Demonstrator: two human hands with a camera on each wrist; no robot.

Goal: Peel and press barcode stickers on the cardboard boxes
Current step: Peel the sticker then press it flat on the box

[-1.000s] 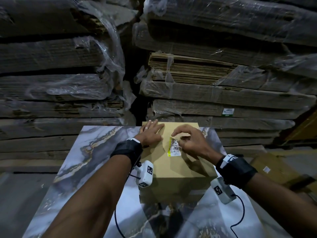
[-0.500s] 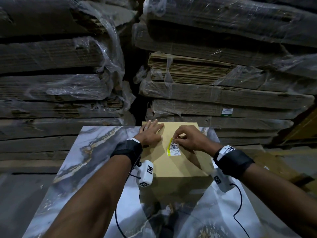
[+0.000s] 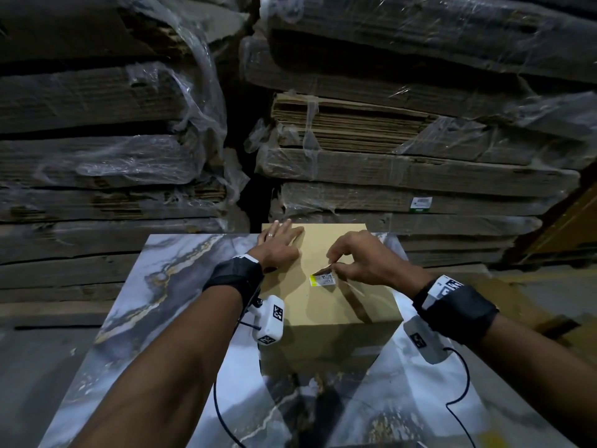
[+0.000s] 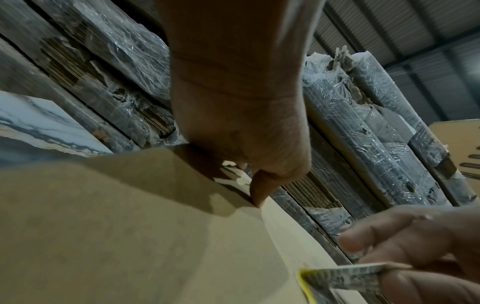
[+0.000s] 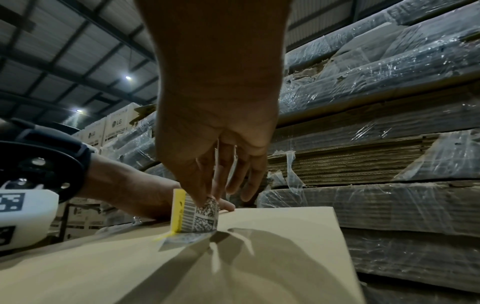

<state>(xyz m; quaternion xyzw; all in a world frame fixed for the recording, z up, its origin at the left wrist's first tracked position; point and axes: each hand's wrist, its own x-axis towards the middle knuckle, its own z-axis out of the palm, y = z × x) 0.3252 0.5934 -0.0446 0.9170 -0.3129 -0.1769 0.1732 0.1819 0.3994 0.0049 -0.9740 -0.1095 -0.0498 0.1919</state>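
A tan cardboard box (image 3: pixel 326 305) stands on a marble-patterned table (image 3: pixel 168 286). My left hand (image 3: pixel 279 245) lies flat with straight fingers on the box's far left top, thumb tip down on the cardboard (image 4: pixel 257 197). A white barcode sticker (image 3: pixel 323 279) with a yellow left edge sits mid-top. My right hand (image 3: pixel 332 266) pinches its far edge between thumb and fingers. In the right wrist view the sticker (image 5: pixel 197 216) curls upright off the box (image 5: pixel 259 257), its near part still flat on the cardboard. The sticker (image 4: pixel 345 275) shows edge-on in the left wrist view.
Tall stacks of flattened cardboard wrapped in plastic film (image 3: pixel 403 163) rise close behind the table, left and right. Another tan box (image 3: pixel 523 305) sits low to the right. Black cables (image 3: pixel 462 383) hang from the wrist cameras over the table's front.
The sticker lay flat on the box before. My right fingers moved onto its far edge and have lifted that edge up. The left hand has stayed put.
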